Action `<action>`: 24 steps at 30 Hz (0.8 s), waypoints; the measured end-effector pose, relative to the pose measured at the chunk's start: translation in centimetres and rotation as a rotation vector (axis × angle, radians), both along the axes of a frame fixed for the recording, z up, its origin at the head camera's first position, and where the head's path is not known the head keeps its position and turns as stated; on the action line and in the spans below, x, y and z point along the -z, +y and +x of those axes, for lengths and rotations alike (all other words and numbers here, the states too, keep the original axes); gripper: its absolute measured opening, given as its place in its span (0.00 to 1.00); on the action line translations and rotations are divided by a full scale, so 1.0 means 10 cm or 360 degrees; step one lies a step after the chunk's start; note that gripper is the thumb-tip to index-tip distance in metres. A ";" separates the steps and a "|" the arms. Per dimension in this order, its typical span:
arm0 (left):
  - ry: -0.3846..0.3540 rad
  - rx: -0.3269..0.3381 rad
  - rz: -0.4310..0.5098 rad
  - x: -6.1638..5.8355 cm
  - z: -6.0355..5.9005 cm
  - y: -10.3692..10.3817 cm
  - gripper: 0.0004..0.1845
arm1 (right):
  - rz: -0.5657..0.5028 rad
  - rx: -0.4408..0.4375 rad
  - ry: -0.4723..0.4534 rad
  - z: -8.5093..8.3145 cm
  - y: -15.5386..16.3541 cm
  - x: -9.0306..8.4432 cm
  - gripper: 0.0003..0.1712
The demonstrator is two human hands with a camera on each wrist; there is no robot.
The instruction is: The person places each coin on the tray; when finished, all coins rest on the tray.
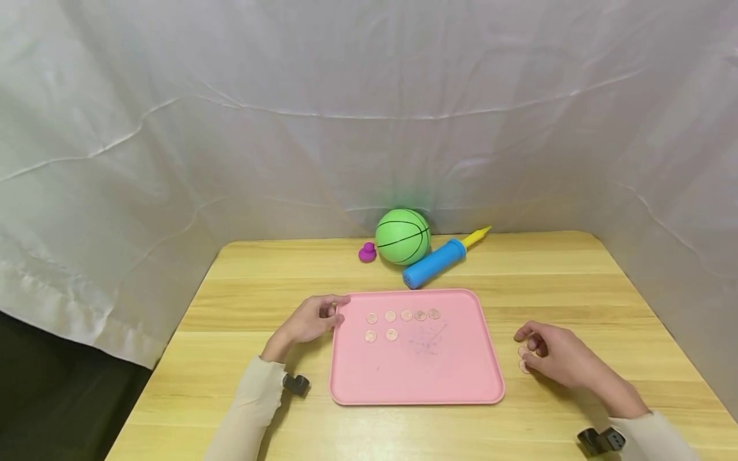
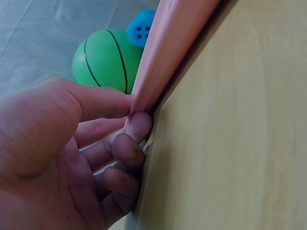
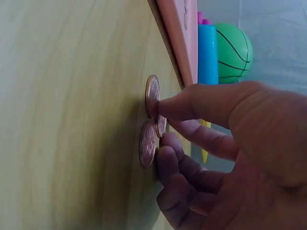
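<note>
A pink rectangular tray (image 1: 426, 384) lies on the table, with several copper-coloured coins (image 1: 406, 315) in an upper row and two in a lower row. My left hand (image 1: 311, 318) pinches the tray's left rim near its upper corner, thumb against the rim in the left wrist view. Right of the tray, my right hand (image 1: 562, 355) is low over loose coins on the wood. Its thumb tip touches one coin (image 3: 152, 96) in the right wrist view. A second coin (image 3: 147, 143) lies beside that one, and a third is partly hidden behind them, near the loosely bent fingers.
Behind the tray are a green ball (image 1: 403, 237) with black lines, a small purple rubber duck (image 1: 367, 252) and a blue hand pump (image 1: 435, 264) with a yellow nozzle. Pale curtains (image 1: 369, 115) surround the wooden table (image 1: 230, 410) at the back and sides.
</note>
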State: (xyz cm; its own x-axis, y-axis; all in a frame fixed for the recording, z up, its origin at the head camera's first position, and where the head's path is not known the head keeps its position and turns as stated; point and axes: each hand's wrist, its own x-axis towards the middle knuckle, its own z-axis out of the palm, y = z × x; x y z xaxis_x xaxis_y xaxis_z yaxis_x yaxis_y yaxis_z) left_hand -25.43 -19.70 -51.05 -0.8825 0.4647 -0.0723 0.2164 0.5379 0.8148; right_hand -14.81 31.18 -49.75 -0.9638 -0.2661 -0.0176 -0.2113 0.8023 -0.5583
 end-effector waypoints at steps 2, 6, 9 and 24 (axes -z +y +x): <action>0.0009 -0.0001 -0.0007 0.00 0.00 0.00 0.24 | -0.0010 -0.0002 -0.0022 -0.01 -0.02 0.00 0.14; 0.0026 0.0009 -0.0025 0.00 0.00 0.00 0.24 | 0.0000 0.0007 -0.0049 -0.03 -0.06 -0.01 0.08; 0.0026 0.0013 -0.0023 -0.01 0.00 0.00 0.24 | -0.0004 0.0015 -0.0066 -0.03 -0.09 -0.02 0.04; 0.0039 0.0000 -0.0042 -0.01 0.00 0.01 0.24 | -0.0320 0.0101 -0.0007 -0.08 -0.26 -0.07 0.07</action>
